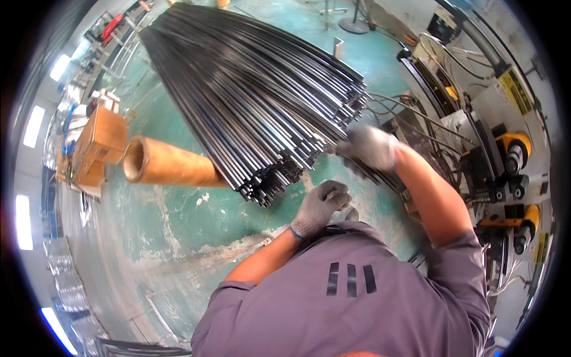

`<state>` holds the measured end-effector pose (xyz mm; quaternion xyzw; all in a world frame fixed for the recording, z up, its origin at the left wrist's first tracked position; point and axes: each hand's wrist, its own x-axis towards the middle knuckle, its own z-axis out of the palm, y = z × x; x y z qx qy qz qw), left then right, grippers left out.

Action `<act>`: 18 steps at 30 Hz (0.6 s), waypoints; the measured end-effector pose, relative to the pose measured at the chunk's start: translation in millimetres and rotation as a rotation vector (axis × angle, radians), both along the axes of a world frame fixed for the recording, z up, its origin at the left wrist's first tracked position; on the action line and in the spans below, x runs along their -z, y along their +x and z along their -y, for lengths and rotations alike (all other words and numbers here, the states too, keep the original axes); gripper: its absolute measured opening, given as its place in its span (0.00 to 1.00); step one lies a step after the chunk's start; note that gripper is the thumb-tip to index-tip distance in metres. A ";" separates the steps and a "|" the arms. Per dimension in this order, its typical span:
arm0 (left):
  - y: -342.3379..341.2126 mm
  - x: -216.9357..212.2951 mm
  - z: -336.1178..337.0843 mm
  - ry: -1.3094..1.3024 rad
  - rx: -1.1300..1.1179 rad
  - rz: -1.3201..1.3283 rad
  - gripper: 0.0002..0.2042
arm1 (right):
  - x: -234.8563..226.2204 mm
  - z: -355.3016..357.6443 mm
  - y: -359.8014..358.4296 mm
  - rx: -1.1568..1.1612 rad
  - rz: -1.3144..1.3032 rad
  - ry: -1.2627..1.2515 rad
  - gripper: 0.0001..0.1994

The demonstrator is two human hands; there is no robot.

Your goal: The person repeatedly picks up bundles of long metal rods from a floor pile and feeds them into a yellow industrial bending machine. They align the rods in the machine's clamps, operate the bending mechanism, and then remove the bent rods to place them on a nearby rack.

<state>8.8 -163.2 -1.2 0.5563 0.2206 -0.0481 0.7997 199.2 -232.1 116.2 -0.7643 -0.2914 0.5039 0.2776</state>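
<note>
A large bundle of long dark metal strips [256,95] lies across a brown cardboard tube [169,163], its cut ends facing me. My right hand [370,146], in a grey glove, grips a strip at the right edge of the bundle's near end. My left hand [323,202], also gloved, is curled into a fist just below the bundle's ends; whether it holds anything is hidden. My grey shirt fills the lower middle of the view.
A machine with yellow-and-black rollers [513,156] and cables stands at the right. Cardboard boxes [100,146] sit at the left on the green floor [178,238]. A stand base [354,24] is at the top.
</note>
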 end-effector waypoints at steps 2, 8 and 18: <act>17.7 1.6 2.0 -0.181 -0.034 0.080 0.14 | -6.3 63.1 -19.1 0.065 0.223 -0.084 0.13; 76.4 -18.6 2.5 -0.703 -0.200 0.250 0.17 | -17.3 288.3 -95.6 0.438 0.493 -0.440 0.15; 79.8 7.5 61.8 -0.801 -0.208 -0.098 0.05 | 105.8 457.9 -206.4 0.668 1.031 -0.614 0.11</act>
